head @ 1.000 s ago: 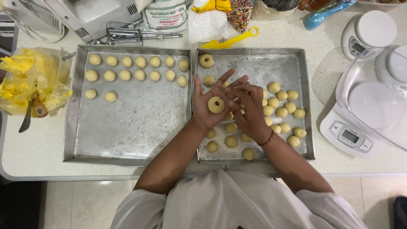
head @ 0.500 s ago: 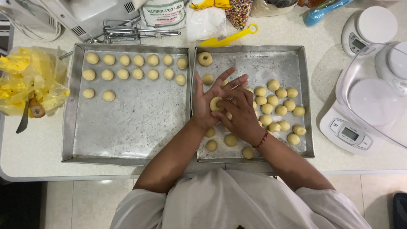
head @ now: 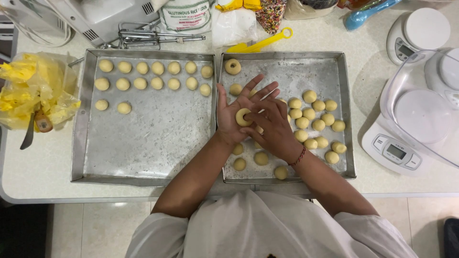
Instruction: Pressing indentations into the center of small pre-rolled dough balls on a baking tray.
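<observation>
My left hand (head: 234, 112) lies palm up over the right metal tray (head: 330, 64), fingers spread, with a pale dough piece (head: 242, 117) resting on the palm. My right hand (head: 272, 129) covers part of it, a fingertip pressed into the middle of the dough. Several round dough balls (head: 315, 119) lie loose on this tray, and one ring-shaped piece (head: 233, 66) sits at its far left corner. The left metal tray (head: 153, 143) carries several dough balls (head: 150, 76) set in rows along its far side.
A yellow plastic bag (head: 33, 91) and a knife sit at the left. Two kitchen scales (head: 406, 138), a clear bowl, a flour bag (head: 184, 14), mixer beaters (head: 153, 36) and a yellow scoop (head: 260, 43) line the far and right counter. The counter edge runs below the trays.
My right hand has slid over the dough on my left palm, and its fingers now press into the dough's middle. The trays have not moved.
</observation>
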